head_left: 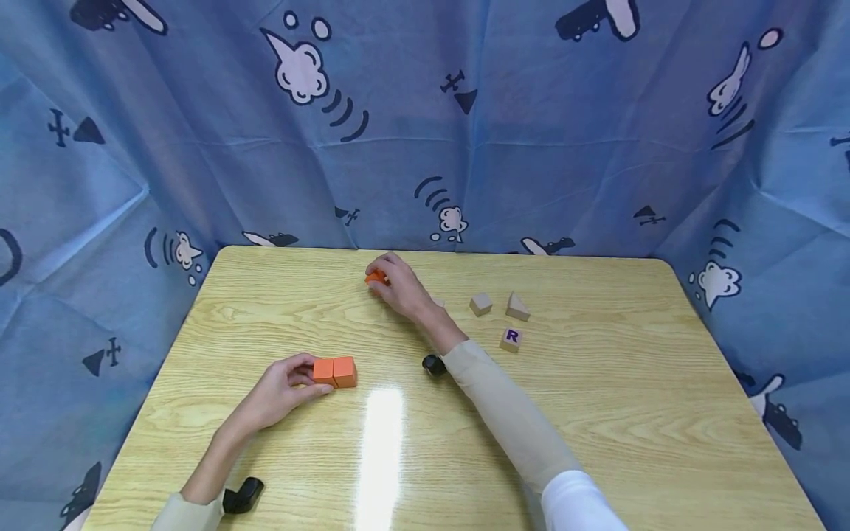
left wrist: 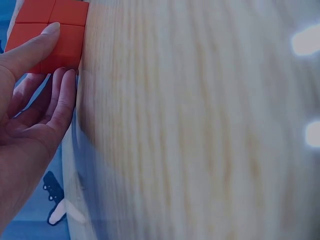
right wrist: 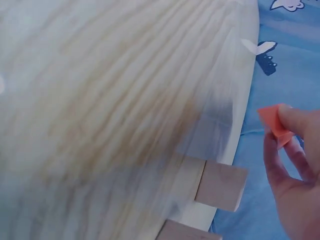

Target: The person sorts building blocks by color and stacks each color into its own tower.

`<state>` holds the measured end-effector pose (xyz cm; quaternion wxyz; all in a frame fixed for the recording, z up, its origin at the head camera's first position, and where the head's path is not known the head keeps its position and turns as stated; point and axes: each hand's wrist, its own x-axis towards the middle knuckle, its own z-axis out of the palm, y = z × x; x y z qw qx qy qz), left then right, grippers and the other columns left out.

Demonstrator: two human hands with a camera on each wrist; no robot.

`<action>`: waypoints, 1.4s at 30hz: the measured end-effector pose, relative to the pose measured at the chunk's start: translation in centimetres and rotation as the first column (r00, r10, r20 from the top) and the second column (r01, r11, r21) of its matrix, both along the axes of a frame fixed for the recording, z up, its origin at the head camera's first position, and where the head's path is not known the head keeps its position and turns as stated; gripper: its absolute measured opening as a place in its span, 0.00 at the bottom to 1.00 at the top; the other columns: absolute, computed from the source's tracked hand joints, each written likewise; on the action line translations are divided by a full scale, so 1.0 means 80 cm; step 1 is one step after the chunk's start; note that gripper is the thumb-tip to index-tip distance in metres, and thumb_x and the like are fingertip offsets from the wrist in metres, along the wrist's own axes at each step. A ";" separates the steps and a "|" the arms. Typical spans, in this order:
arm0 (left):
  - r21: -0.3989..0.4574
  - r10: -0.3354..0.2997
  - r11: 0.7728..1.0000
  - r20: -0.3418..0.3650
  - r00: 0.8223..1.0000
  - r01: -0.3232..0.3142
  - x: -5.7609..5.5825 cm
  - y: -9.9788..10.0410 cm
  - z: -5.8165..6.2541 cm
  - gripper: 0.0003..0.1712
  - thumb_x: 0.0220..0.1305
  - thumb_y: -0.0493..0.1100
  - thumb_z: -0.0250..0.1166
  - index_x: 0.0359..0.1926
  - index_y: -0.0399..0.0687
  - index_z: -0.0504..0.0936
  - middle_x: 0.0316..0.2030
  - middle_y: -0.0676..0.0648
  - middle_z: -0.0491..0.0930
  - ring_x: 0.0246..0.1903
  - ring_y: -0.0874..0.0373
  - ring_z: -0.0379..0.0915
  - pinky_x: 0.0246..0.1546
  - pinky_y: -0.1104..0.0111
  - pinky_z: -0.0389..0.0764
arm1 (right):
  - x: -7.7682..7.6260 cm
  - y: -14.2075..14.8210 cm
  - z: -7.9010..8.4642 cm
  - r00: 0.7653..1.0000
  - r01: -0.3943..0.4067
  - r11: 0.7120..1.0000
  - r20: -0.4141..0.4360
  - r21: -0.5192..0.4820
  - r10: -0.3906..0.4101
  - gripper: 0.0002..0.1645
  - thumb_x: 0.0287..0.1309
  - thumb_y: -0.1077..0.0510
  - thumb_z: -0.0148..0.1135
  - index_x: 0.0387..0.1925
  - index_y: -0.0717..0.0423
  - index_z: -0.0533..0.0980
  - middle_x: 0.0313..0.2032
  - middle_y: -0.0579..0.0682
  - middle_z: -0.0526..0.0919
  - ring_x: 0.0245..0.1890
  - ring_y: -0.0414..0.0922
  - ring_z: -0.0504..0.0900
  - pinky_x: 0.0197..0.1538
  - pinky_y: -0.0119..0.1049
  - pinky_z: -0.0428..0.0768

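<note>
At the left front of the table, my left hand [head_left: 282, 389] holds a small stack of orange cubes [head_left: 344, 372]. Two of them show side by side on top in the head view. The left wrist view reveals two rows of these orange cubes [left wrist: 70, 42], the thumb lying across their near faces and the fingertips at the lower edge. Farther back, near the table's rear edge, my right hand [head_left: 401, 286] pinches a small orange block [right wrist: 272, 120] between thumb and fingers. Its angular corners stick out, while the rest is hidden by the fingers.
Right of my right forearm lie a plain wooden cube [head_left: 481, 304], a wooden triangular block [head_left: 517, 307] and a wooden cube marked R [head_left: 510, 339]. Another pale block [head_left: 438, 302] peeks out beside the right wrist. A blue patterned curtain [head_left: 425, 147] surrounds the wooden table [head_left: 631, 413].
</note>
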<state>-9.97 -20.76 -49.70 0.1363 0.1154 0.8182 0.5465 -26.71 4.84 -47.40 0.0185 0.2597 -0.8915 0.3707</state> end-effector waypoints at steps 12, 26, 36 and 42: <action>0.024 -0.004 1.000 0.018 1.000 0.004 -0.001 0.000 0.002 0.22 0.63 0.38 0.74 0.52 0.32 0.77 0.47 0.39 0.77 0.42 0.52 0.82 0.40 0.70 0.84 | 0.018 0.003 -0.001 0.982 0.041 0.964 0.189 -0.261 0.010 0.10 0.66 0.61 0.70 0.47 0.59 0.81 0.51 0.55 0.79 0.46 0.48 0.83 0.51 0.33 0.82; 0.017 -0.007 1.000 0.005 1.000 0.006 -0.001 0.001 0.001 0.24 0.63 0.38 0.74 0.55 0.31 0.76 0.46 0.39 0.77 0.43 0.52 0.82 0.41 0.70 0.84 | 0.049 0.006 -0.003 0.989 -0.019 0.965 0.134 -0.262 0.056 0.13 0.59 0.65 0.74 0.45 0.56 0.82 0.50 0.52 0.79 0.49 0.47 0.80 0.55 0.34 0.81; 0.012 -0.006 1.000 -0.008 1.000 0.006 -0.001 0.000 -0.002 0.21 0.63 0.38 0.75 0.51 0.34 0.77 0.46 0.40 0.77 0.41 0.54 0.83 0.40 0.69 0.84 | 0.070 0.008 0.004 0.986 -0.078 0.951 0.115 -0.299 0.118 0.16 0.60 0.66 0.73 0.50 0.57 0.84 0.47 0.50 0.82 0.48 0.44 0.80 0.56 0.32 0.81; 0.002 -0.012 1.000 -0.026 1.000 0.012 -0.001 -0.001 -0.003 0.21 0.64 0.38 0.74 0.54 0.33 0.78 0.46 0.39 0.78 0.41 0.53 0.82 0.42 0.69 0.84 | 0.083 0.005 0.009 0.981 -0.124 0.955 0.112 -0.269 0.159 0.18 0.62 0.64 0.72 0.54 0.57 0.83 0.52 0.51 0.84 0.50 0.44 0.81 0.56 0.34 0.81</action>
